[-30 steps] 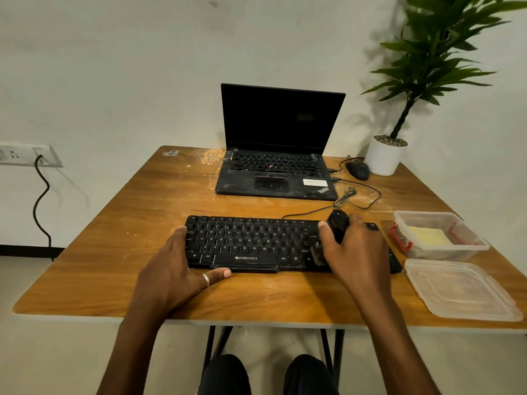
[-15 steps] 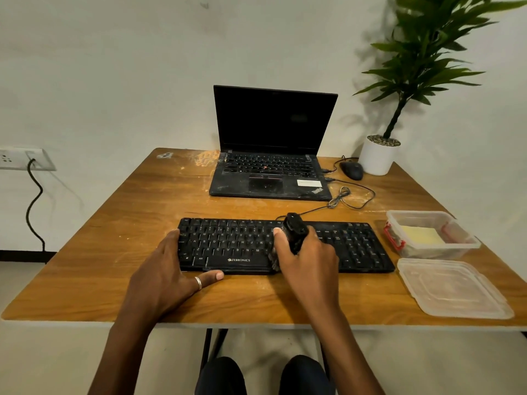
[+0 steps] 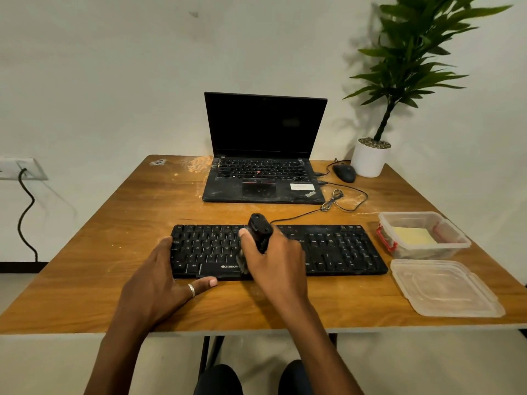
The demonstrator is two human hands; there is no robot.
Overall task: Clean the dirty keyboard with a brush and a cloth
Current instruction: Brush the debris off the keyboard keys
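A plain pale wall stood behind a worn wooden table (image 3: pixel 114 252) with pale specks on its top. At the back sat an open black laptop (image 3: pixel 263 181) with a dark screen, and a black mouse (image 3: pixel 344 173) and a white plant pot (image 3: pixel 369 159) to its right.

Nearer me lay the black keyboard (image 3: pixel 336 252), flat and lengthwise, its cable running back toward the laptop. My right hand (image 3: pixel 276 263) was curled around the black handle of the brush (image 3: pixel 259 232). The pale bristles pointed down onto the keys near the middle of the board.

My left hand (image 3: pixel 159 277), with a ring (image 3: pixel 191 289) on the thumb, lay relaxed at the keyboard's left end. The fingers were against its side and the thumb along its front edge, bracing it rather than gripping.

To the right, well apart from both hands, a clear plastic box (image 3: pixel 422 252) held a folded yellow cloth (image 3: pixel 412 236). Its lid (image 3: pixel 445 286) lay just beside it, nearer me.

I judged the keyboard light and rigid, likely to skid on smooth wood under a sideways stroke. Bracing its end and front edge seemed the right hold. The keycaps might catch and lift, so light pressure suited them. The brush seemed light, with a stiff handle and soft bristles, and easiest to steer when held low on the handle. The cloth would be limp, best pinched at a fold.
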